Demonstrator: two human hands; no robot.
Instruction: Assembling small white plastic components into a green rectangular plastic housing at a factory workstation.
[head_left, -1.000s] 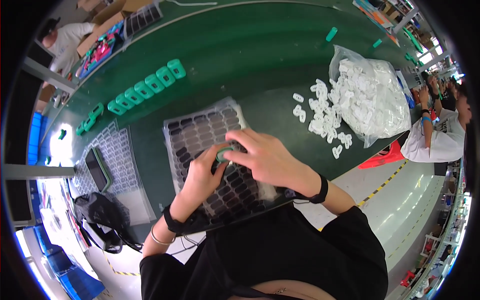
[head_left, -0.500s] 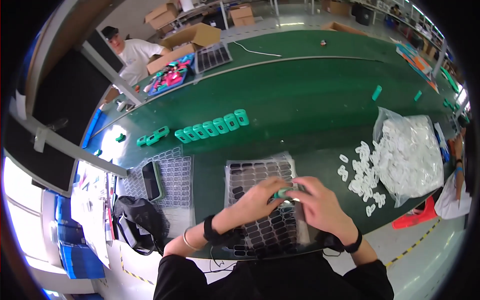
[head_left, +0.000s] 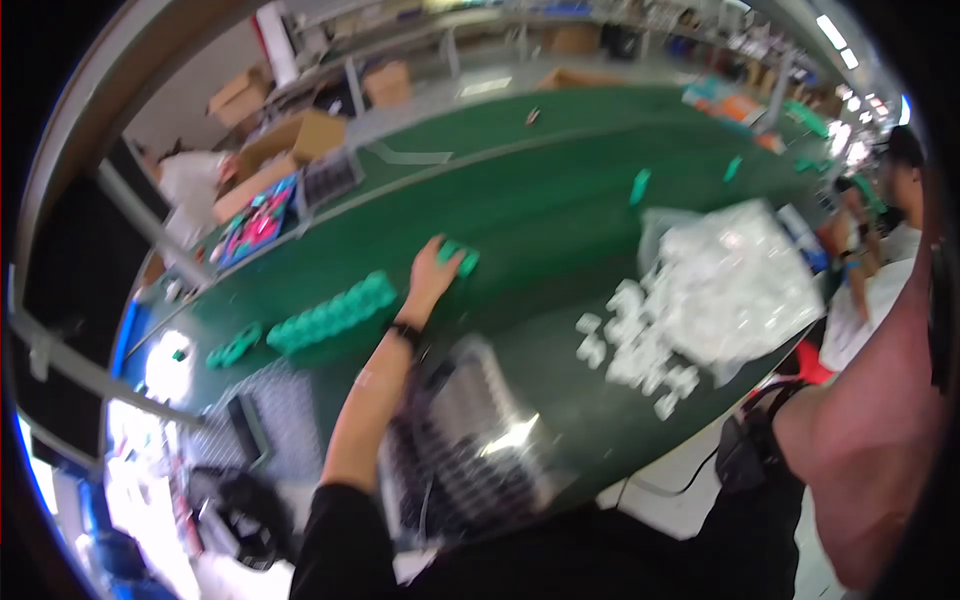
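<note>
My left hand (head_left: 430, 272) is stretched out over the green table, its fingers closed on a small green plastic case (head_left: 462, 259) at the table top. Left of it runs a row of several similar green cases (head_left: 333, 314), and a few more green pieces (head_left: 235, 346) lie farther left. My right forearm (head_left: 870, 430) is raised close to the camera at the right edge; its hand is out of the picture. Beneath my left forearm, clear sheets with dark oblong stickers (head_left: 490, 440) lie at the near edge, smeared by motion.
A clear bag of white plastic parts (head_left: 740, 285) stands at right, with loose white parts (head_left: 635, 340) beside it. A phone (head_left: 248, 428) rests on clear sheets at left, near a black bag (head_left: 240, 515). Co-workers are at the far left and right.
My left hand has moved from above the sheets out to the far side of the table with the green case. My right hand has left the case and gone out of view. The view has swung rightward.
</note>
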